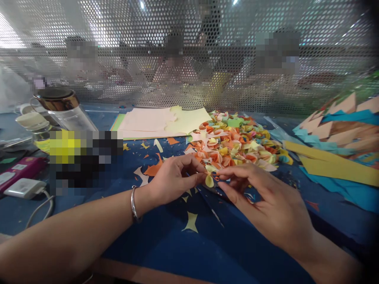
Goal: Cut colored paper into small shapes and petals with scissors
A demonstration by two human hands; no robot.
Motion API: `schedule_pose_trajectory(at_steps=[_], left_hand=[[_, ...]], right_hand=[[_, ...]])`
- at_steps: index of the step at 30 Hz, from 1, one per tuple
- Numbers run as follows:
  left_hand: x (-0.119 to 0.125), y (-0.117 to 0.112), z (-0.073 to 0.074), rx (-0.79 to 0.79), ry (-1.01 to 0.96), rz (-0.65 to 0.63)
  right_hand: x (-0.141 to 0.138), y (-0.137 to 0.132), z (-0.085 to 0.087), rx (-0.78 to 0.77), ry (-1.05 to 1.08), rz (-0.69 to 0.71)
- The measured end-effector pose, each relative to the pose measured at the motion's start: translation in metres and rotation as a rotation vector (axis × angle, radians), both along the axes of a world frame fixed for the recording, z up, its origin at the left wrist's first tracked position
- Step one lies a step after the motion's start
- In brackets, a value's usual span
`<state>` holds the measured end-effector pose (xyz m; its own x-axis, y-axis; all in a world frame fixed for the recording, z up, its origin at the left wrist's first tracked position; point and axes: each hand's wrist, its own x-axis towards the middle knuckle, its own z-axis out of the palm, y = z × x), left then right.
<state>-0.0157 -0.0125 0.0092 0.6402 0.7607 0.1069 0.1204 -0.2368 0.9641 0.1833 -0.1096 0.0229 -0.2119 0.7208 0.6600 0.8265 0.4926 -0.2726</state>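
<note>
- Left hand (168, 179): thumb and forefinger pinching a small yellow paper flower (209, 181) over the middle of the blue worktop (166, 244).
- Right hand (271, 197): fingertips right at the flower's right side; blurry there, can't tell if they pinch or just touch.
- Flower: petals visible, so I'd call it mostly shaped, not yet on the pile.
- Done: big pile of folded paper pieces (237, 144) toward the far edge, right of centre.
- Remaining: stacked paper sheets (148, 122) by the far edge, left of the pile, part cut. I'd judge plenty of stock.
- Thin tool (212, 210) slants out from behind left hand; yellow offcut (192, 221) toward near edge.
</note>
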Motion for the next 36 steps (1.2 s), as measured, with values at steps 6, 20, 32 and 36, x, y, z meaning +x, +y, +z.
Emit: schedule_pose_trajectory(at_steps=[6,20,32,36], left_hand=[[-0.001,-0.001,0.001,0.021,0.026,0.015],[0.002,-0.004,0.002,0.087,0.042,0.03],[0.001,0.0,0.003,0.198,0.027,0.121],[0.001,-0.005,0.008,0.266,0.019,0.172]], right_hand=[[-0.004,0.0,0.0,0.008,0.01,0.029],[-0.003,0.001,0.0,0.012,0.007,0.015],[0.003,0.005,-0.008,-0.007,0.075,-0.036],[0.002,0.007,-0.011,-0.08,0.126,-0.002]])
